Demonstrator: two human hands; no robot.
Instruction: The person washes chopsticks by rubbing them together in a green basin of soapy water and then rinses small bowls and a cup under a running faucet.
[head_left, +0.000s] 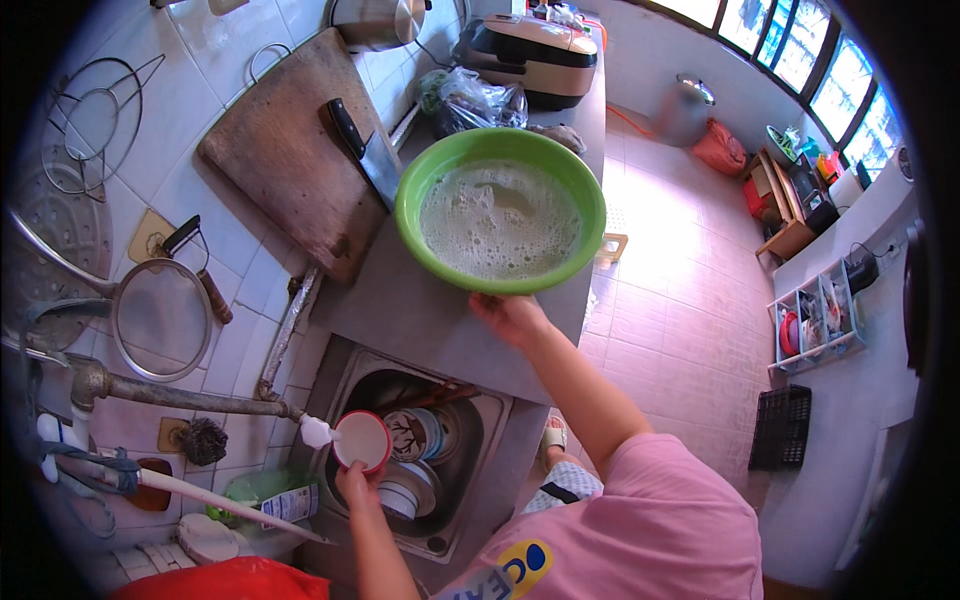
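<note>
My left hand (361, 482) grips a small red-rimmed bowl (363, 441) above the sink, right beside the white nozzle of the tap (318, 433). The bowl's inside is pale; whether it holds water I cannot tell. My right hand (511, 318) is at the near rim of a green plastic basin (500, 283), its fingers partly hidden beneath the rim. Cloudy, foamy liquid (501, 225) fills much of the basin, which is over the grey counter (450, 330). Below my left hand, the metal sink (450, 536) holds several stacked bowls (409, 487) and a patterned dish (412, 435).
A kitchen knife (367, 154) is against the wooden chopping board (300, 165), left of the basin. Behind the basin are plastic bags (480, 101) and a rice cooker (529, 56). A mesh strainer (161, 319) hangs on the tiled wall. A pole (225, 499) slants beside the sink.
</note>
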